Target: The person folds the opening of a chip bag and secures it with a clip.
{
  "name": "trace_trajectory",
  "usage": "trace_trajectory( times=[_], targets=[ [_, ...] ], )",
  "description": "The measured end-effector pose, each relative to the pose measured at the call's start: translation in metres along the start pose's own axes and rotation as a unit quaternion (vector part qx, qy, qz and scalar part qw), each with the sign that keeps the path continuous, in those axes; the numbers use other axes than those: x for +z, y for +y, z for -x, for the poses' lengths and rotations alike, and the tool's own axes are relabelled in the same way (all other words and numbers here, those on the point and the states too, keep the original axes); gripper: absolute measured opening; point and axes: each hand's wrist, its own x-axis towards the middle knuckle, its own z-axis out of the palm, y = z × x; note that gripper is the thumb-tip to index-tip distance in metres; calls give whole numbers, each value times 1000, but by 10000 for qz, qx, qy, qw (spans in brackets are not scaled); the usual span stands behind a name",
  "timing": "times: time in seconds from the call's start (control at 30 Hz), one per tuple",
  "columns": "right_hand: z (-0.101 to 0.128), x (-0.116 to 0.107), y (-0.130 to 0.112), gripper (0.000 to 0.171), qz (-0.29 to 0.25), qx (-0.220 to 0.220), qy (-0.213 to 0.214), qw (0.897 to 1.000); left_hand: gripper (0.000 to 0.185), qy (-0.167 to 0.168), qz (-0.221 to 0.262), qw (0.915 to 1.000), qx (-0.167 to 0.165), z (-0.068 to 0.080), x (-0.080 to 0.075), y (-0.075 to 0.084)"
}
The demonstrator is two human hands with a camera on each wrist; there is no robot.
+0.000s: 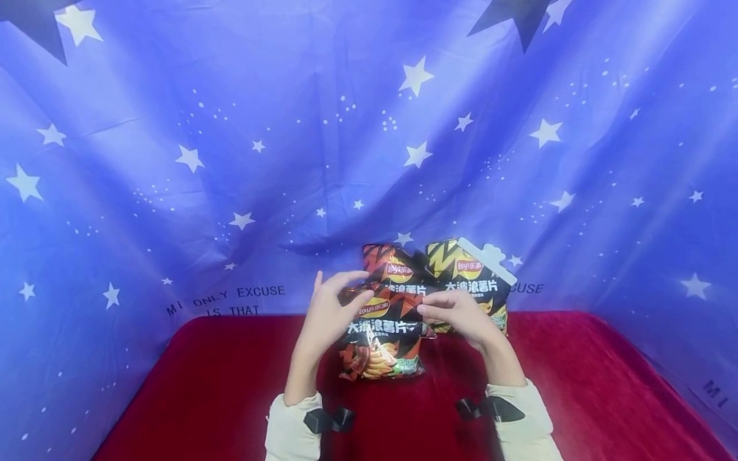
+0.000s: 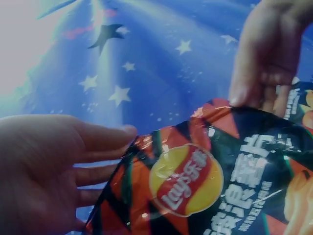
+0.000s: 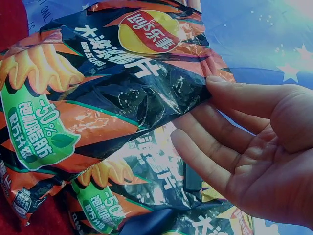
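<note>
A red and black Lay's chip bag (image 1: 383,349) stands upright over the red cloth, its printed front facing me. By its upper left corner my left hand (image 1: 330,317) holds it, thumb in front and the other fingers behind the edge in the left wrist view. My right hand (image 3: 244,132) pinches the upper right edge between thumb and fingers. Directly behind is a second red and black chip bag (image 1: 377,257), partly covered by the first. Beside that, a yellow and black chip bag (image 1: 475,304) stands behind my right hand, with a pale clip (image 1: 490,261) across its top right corner.
A table with a red cloth (image 1: 230,384) lies under the bags, its rounded corners at the back. Right behind it hangs a blue curtain (image 1: 323,160) printed with stars and lettering. Black straps (image 1: 504,408) wrap both light sleeves.
</note>
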Motion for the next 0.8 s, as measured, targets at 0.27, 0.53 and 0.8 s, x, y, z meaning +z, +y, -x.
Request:
trace_trajectory(
  times=[0.27, 0.53, 0.8],
  targets=[
    [1, 2, -7, 30, 187, -16, -53, 9998, 25, 193, -890, 9958, 32, 0, 11, 1],
    [2, 5, -11, 26, 337, -227, 67, 9992, 15, 594, -819, 9948, 146, -3, 8, -8],
    [3, 12, -12, 22, 503, -559, 219, 9969, 13, 620, -544, 9966, 30, -2, 2, -9]
  ],
)
